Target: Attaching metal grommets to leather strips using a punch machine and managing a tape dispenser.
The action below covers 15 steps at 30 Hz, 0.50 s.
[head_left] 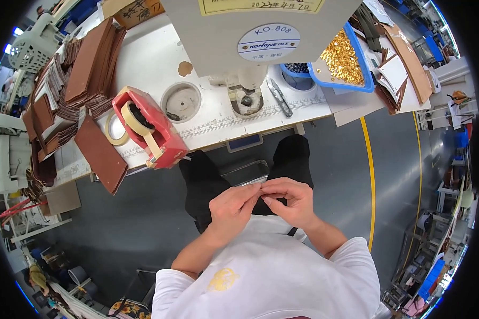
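My left hand and my right hand meet over my lap, in front of the table edge. The fingertips of both hands are pinched together and touch each other. Whatever sits between them, if anything, is too small or too covered to name. Beyond them on the white table stands a grey machine with a small metal base under its head. A pair of thread snips lies to the right of that base.
A red tape dispenser stands at the table's front edge, beside brown flat pieces and their tall stacks. At right are a blue tray of gold metal parts and a blue cup with dark parts. Below lies grey floor.
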Available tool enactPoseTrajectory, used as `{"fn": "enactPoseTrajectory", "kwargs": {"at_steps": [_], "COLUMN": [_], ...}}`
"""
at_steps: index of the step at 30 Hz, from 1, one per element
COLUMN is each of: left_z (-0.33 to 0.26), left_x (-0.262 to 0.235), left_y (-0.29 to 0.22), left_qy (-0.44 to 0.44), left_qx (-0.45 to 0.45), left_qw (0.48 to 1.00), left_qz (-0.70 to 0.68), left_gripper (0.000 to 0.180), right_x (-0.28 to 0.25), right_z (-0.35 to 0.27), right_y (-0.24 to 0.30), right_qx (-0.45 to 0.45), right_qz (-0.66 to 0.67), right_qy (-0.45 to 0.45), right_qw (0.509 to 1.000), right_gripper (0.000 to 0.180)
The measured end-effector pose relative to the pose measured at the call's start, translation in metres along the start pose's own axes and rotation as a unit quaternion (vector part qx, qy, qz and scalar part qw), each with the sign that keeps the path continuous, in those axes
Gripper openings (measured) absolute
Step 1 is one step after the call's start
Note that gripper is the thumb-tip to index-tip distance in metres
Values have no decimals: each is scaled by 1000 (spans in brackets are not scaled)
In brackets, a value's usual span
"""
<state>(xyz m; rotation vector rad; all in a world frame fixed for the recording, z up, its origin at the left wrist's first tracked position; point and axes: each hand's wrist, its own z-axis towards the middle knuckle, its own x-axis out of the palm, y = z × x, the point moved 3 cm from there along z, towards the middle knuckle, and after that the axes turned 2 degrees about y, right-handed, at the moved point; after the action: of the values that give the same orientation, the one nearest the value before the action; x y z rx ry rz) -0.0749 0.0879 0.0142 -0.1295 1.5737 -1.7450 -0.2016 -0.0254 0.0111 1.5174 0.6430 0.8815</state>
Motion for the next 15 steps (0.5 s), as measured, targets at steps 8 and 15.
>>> {"fn": "enactPoseTrajectory", "kwargs": {"at_steps": [8, 15], "left_z": [1, -12], "left_x": [-5, 0], "left_y": [-2, 9], "left_qy": [-22, -24], "left_qx": [44, -28], "left_qw": [997, 997], "left_qz": [-60, -68], "left_gripper": [21, 9], "right_x": [-34, -75], "right_z": [51, 134], "right_y": [6, 2], "right_qx": [-142, -109], "right_qz": [-304, -503], "right_qy": [-153, -180], "right_qw": [930, 838], "right_gripper": [17, 22]}}
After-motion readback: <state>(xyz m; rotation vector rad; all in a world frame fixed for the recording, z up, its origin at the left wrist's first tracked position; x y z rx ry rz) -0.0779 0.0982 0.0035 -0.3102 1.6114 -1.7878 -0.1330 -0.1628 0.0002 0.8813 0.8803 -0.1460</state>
